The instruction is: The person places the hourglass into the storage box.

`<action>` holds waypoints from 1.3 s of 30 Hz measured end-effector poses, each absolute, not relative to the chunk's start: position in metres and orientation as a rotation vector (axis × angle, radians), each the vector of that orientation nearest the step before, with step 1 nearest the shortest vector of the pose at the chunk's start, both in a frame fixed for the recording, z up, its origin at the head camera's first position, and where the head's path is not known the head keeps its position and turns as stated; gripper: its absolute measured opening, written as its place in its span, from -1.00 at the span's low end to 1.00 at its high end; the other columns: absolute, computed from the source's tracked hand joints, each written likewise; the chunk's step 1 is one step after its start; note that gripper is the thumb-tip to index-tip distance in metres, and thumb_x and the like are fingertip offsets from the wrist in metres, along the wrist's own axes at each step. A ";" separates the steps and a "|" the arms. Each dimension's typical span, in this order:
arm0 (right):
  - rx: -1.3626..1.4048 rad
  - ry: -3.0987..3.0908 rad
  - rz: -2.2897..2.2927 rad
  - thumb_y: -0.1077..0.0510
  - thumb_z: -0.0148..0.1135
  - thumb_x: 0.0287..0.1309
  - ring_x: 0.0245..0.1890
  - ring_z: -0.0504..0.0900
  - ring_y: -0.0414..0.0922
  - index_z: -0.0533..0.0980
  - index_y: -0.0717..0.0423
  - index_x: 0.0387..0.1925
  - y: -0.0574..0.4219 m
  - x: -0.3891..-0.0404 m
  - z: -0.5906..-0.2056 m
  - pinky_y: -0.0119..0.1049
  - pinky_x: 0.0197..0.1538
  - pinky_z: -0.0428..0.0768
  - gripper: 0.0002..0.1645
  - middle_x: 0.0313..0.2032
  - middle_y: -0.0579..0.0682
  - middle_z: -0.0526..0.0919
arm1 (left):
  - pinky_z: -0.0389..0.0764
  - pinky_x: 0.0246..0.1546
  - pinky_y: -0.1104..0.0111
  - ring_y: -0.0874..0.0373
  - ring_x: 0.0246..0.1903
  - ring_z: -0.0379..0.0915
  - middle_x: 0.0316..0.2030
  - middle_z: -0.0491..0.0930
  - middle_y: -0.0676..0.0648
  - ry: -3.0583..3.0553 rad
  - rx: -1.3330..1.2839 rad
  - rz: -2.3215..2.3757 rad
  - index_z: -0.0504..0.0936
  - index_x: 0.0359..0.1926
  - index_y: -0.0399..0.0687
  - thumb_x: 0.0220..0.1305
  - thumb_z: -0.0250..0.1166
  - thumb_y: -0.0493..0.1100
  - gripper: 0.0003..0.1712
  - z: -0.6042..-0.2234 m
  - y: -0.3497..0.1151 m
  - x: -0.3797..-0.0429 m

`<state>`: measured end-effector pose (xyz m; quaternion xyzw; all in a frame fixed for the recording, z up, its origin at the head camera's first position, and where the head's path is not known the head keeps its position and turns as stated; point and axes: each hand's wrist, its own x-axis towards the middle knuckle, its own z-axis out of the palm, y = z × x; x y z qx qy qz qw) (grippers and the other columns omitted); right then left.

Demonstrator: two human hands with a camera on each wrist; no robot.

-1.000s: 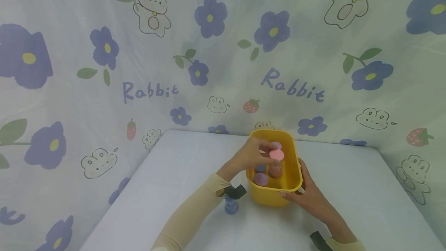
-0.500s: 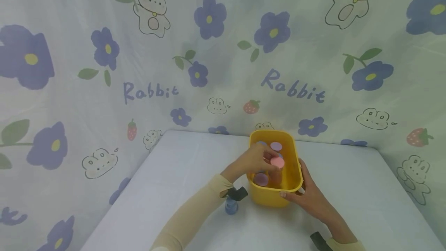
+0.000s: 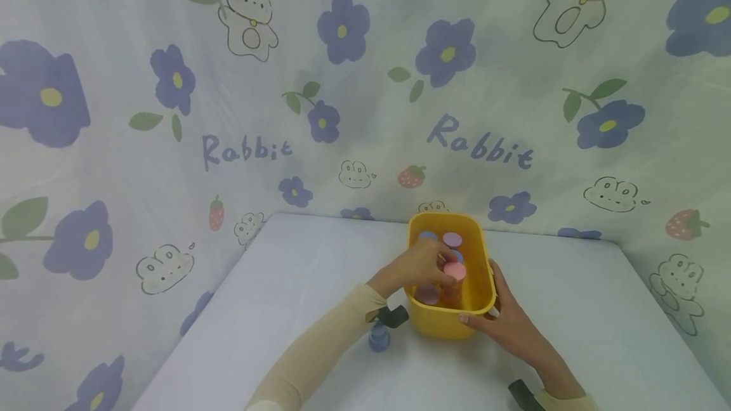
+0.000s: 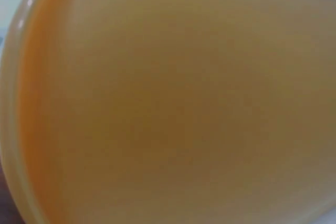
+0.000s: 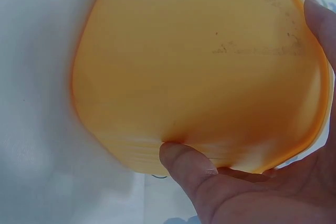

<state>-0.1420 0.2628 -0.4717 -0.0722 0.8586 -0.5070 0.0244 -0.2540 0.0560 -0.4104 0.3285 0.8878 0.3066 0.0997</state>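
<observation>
A yellow plastic bin (image 3: 442, 327) stands on the white table. My left hand (image 3: 422, 263) reaches into it and pinches a small pink round-topped piece (image 3: 455, 271) between thumb and fingers. Around that piece in the bin are others with flat round tops: a lilac one (image 3: 452, 239) at the back, a blue one (image 3: 428, 235) and a purple one (image 3: 427, 295). My right hand (image 3: 511, 322) grips the bin's right front corner. In the right wrist view, its thumb and fingers (image 5: 184, 163) press on the yellow wall. Only yellow bin wall (image 4: 173, 103) fills the left wrist view.
A small translucent blue piece (image 3: 379, 338) stands on the white table (image 3: 297, 271), left of the bin and close to the left wrist. Behind the table hangs a curtain (image 3: 377, 100) printed with flowers and rabbits.
My left hand has moved slightly down and nearer within the bin, carrying the pink piece. Blue tops behind it have come into view. The right hand and bin have stayed put.
</observation>
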 end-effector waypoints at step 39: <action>-0.251 2.654 -1.582 -0.15 0.46 0.20 0.55 0.19 0.35 -0.46 -0.21 0.65 0.264 -0.142 -0.475 0.29 0.43 0.40 0.45 0.66 0.21 -0.17 | 0.43 -0.57 0.58 0.31 -0.57 0.39 -0.61 0.51 0.13 2.682 1.183 0.657 0.71 -0.34 0.02 0.20 0.52 -0.09 -0.86 -0.418 0.066 -0.257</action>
